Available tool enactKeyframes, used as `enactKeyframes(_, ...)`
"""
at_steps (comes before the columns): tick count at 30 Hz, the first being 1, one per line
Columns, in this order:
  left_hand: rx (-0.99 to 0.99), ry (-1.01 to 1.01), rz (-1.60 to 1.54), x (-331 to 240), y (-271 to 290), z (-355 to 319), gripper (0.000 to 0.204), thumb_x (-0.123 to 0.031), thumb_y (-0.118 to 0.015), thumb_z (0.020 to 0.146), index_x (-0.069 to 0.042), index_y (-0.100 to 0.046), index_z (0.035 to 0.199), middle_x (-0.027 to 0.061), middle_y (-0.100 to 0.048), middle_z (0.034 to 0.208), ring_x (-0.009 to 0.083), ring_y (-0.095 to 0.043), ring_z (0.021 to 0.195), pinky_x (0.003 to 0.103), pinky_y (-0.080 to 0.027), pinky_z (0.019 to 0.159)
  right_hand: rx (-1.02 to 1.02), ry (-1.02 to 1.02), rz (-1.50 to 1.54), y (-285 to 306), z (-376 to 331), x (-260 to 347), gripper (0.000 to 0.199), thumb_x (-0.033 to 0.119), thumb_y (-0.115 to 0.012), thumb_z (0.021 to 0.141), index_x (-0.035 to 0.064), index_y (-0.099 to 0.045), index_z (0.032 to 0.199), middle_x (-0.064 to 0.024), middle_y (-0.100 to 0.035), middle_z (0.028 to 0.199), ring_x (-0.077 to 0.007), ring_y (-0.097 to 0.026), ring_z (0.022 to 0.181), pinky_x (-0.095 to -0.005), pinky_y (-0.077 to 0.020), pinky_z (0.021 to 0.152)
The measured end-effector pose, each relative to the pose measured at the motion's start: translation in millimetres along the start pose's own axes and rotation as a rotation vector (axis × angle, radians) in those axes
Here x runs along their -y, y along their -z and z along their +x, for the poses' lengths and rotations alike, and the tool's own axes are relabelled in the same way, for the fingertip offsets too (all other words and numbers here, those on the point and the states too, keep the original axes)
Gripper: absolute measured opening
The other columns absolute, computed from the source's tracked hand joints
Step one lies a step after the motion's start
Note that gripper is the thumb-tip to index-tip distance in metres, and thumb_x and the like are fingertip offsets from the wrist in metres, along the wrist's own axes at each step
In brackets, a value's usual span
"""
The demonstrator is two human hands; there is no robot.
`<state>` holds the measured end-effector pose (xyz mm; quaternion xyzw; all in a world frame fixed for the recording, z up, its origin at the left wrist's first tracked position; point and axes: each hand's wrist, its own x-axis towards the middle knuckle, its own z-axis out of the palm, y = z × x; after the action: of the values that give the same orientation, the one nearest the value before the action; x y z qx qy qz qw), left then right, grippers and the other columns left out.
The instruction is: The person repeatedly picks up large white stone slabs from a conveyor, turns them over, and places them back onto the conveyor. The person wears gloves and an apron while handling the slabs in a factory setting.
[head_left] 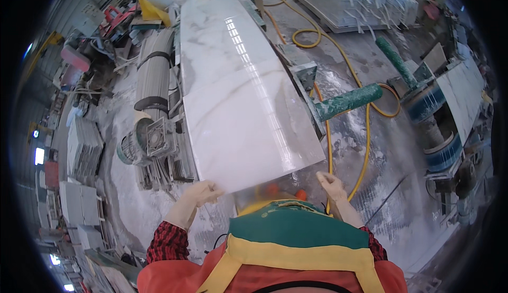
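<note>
A long, glossy white stone slab with faint grey veins stretches away from me on a narrow bed. At its near left corner is my gloved left hand, fingers loosely bent and apart. Whether its fingertips touch the slab's edge I cannot tell. My gloved right hand is raised just below the near right corner, a small gap from the stone. Its fingers are half bent, with nothing seen in them. Both gloves are pale beige.
Right of the slab a green-coated roller juts out. A yellow hose winds over the wet floor. A motor and a ribbed grey cover flank the left side. Stacked slabs stand far left; another roller machine is right.
</note>
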<state>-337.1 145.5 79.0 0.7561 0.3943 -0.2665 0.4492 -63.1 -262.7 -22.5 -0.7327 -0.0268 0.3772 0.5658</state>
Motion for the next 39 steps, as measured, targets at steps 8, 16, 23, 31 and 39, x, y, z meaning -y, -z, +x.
enactKeyframes(8, 0.327, -0.046, -0.042, 13.8, 9.9, 51.4, 0.042, -0.045, -0.078, 0.093, -0.003, -0.074, 0.091, 0.0074, -0.074, 0.076, 0.0162, -0.072, 0.068, 0.031, -0.059, 0.065, 0.173, -0.161, 0.235, -89.8, 44.6, -15.1, 0.061, 0.051, -0.074, 0.095, -0.0071, -0.075, 0.112, -0.0179, -0.077, 0.106, -0.0239, -0.073, 0.096, -0.0360, -0.0554, 0.087)
enactKeyframes(16, 0.387, -0.096, -0.131, -2.6, 26.7, 66.4, 0.037, -0.036, -0.068, 0.103, -0.001, -0.076, 0.110, 0.0109, -0.078, 0.100, 0.0175, -0.074, 0.089, 0.031, -0.059, 0.082, -0.105, -0.140, -0.459, -105.1, 32.3, 8.3, 0.078, 0.077, -0.059, 0.087, 0.0031, -0.081, 0.088, -0.0245, -0.076, 0.090, -0.0370, -0.075, 0.094, -0.0462, -0.0541, 0.086)
enactKeyframes(23, -0.770, -0.834, -0.047, -119.8, 193.2, 156.6, 0.042, -0.031, -0.066, 0.104, 0.000, -0.068, 0.133, 0.0122, -0.074, 0.123, 0.0206, -0.065, 0.117, 0.034, -0.048, 0.104, -0.012, -0.090, -0.671, -98.7, 17.1, 35.9, 0.062, 0.065, -0.052, 0.096, 0.0104, -0.079, 0.109, -0.0252, -0.075, 0.103, -0.0458, -0.070, 0.102, -0.0509, -0.0534, 0.093)
enactKeyframes(31, -0.475, -0.370, 0.537, -182.0, 246.1, 252.3, 0.082, -0.067, -0.036, 0.105, 0.004, -0.072, 0.121, 0.0297, -0.073, 0.116, 0.0389, -0.068, 0.116, 0.044, -0.049, 0.102, -0.044, -0.265, -0.140, -113.6, 5.9, 29.0, 0.065, 0.063, -0.055, 0.098, 0.0040, -0.075, 0.119, -0.0201, -0.076, 0.113, -0.0344, -0.072, 0.108, -0.0454, -0.0525, 0.098)
enactKeyframes(39, -0.510, -0.417, 0.507, -192.9, 239.7, 231.5, 0.085, -0.071, -0.037, 0.102, 0.004, -0.074, 0.115, 0.0309, -0.073, 0.107, 0.0453, -0.069, 0.109, 0.049, -0.050, 0.097, 0.071, -0.231, 0.874, -154.9, 8.3, -15.6, 0.043, 0.032, -0.060, 0.107, 0.0053, -0.062, 0.140, -0.0094, -0.065, 0.140, -0.0226, -0.066, 0.123, -0.0380, -0.0511, 0.110)
